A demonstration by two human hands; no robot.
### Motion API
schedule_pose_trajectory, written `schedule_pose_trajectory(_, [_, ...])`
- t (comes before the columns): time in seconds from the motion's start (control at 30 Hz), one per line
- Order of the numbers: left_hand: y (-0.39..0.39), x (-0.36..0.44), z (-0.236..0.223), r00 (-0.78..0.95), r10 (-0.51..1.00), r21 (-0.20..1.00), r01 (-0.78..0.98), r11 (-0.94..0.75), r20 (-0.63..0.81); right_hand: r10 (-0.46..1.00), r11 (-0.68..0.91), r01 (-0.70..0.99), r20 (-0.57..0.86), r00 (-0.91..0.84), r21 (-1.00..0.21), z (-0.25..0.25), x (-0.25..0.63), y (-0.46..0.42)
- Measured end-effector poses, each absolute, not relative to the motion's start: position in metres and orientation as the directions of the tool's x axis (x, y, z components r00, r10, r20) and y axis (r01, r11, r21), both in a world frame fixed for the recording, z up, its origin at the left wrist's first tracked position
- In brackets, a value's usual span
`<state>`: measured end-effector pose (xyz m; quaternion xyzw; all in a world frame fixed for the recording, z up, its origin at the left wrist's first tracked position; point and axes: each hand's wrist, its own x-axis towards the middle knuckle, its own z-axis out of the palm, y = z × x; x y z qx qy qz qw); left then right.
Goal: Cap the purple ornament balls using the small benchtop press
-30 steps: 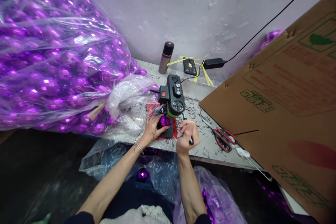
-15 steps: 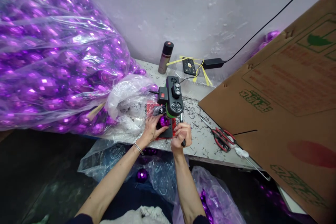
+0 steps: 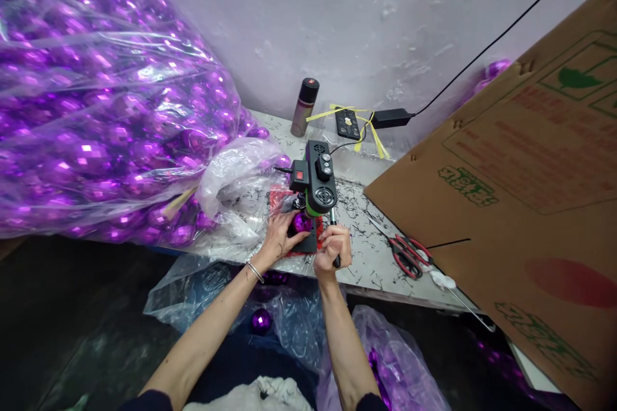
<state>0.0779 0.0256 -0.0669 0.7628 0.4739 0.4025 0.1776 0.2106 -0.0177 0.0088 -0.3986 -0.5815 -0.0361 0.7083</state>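
A shiny purple faceted ball sits under the head of a small black and green hand press. My left hand pinches this ball from its left and near side, thumb and fingers around it, over the press's dark base plate. My right hand is wrapped in a fist around the press's lever, whose black grip end pokes out below the fingers. Red plastic lies beneath the press. The point where ball and press meet is partly hidden by the press head.
A huge clear bag of purple balls fills the left. On the bench stand a spray can, a phone-like black slab and red-handled scissors. A cardboard box leans at right. Another ball rests on plastic at my lap.
Both hands keep their places on the ball and the lever. Only a very slight shift of the whole view shows.
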Motion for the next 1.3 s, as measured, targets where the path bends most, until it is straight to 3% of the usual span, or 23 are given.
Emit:
schedule_pose_trajectory(0.27, [0.027,0.077,-0.064,0.228,0.863,0.658,0.568,-0.494,0.451,0.548,0.568,0.466,0.734,0.401,-0.678,0.052,0.209,-0.025])
schedule_pose_trajectory(0.6, [0.026,0.078,-0.064,0.226,0.865,0.663,0.566,-0.49,0.448,0.43,0.658,0.547,0.854,0.292,-0.518,0.01,0.214,-0.019])
schedule_pose_trajectory(1.3, [0.025,0.078,-0.064,0.231,0.87,0.67,0.562,-0.485,0.436,0.426,0.668,0.538,0.857,0.29,-0.514,0.008,0.214,-0.019])
